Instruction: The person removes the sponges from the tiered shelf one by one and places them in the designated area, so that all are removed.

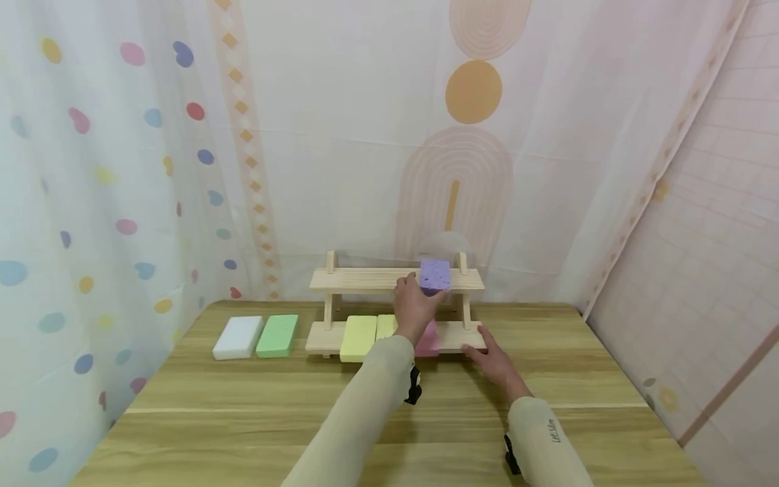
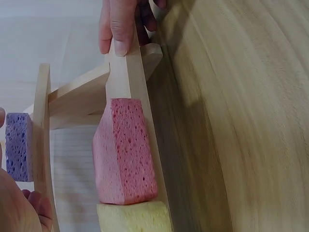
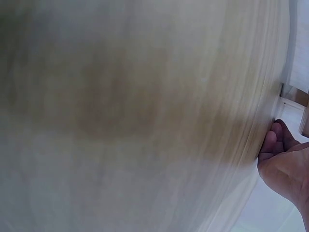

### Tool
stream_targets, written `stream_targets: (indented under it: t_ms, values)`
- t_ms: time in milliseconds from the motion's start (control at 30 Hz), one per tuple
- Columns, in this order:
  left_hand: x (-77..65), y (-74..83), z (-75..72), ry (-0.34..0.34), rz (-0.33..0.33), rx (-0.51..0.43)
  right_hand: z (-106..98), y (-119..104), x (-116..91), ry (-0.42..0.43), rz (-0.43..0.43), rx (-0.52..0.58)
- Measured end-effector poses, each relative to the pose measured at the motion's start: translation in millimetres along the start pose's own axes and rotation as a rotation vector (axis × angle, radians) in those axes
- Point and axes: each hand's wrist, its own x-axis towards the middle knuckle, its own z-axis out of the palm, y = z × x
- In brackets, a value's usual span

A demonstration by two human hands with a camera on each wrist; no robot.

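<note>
A two-tier wooden rack [image 1: 353, 279] stands on the table. On the right part of its upper board is a purple sponge [image 1: 435, 274] with small pores. My left hand [image 1: 416, 311] holds this sponge from the front, its thumb near the sponge's right end; some fingers are hidden. The right hand [image 1: 496, 362] grips the right end of the lower board, with one digit on top, as the left wrist view shows. A pink sponge [image 2: 128, 150] lies on that board, partly behind my left arm in the head view. Beside it are two yellow sponges [image 1: 359, 338].
Left of the rack, a white sponge [image 1: 238, 337] and a green sponge [image 1: 277, 336] lie on the wood-grain table [image 1: 243, 419]. A patterned curtain [image 1: 341, 169] hangs close behind the rack, and others hang at both sides.
</note>
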Motion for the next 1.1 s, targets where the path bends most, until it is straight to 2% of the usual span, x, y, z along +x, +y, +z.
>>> stream_targets:
  t_ms: [133,533,833,1100]
  values:
    - [0.8,2.0,3.7,0.004,-0.009,0.004,0.3,-0.2,0.4,-0.003,-0.004,-0.017]
    - [2.3,2.3,9.3,0.034,0.017,0.014,2.8,0.5,4.4,0.044,-0.001,-0.008]
    - [3.2,4.0,13.4,0.025,0.013,0.011,1.3,3.1,5.2,0.040,0.020,0.008]
    - [3.8,6.5,16.4,0.049,0.007,0.047,2.8,3.7,6.0,0.039,0.019,-0.013]
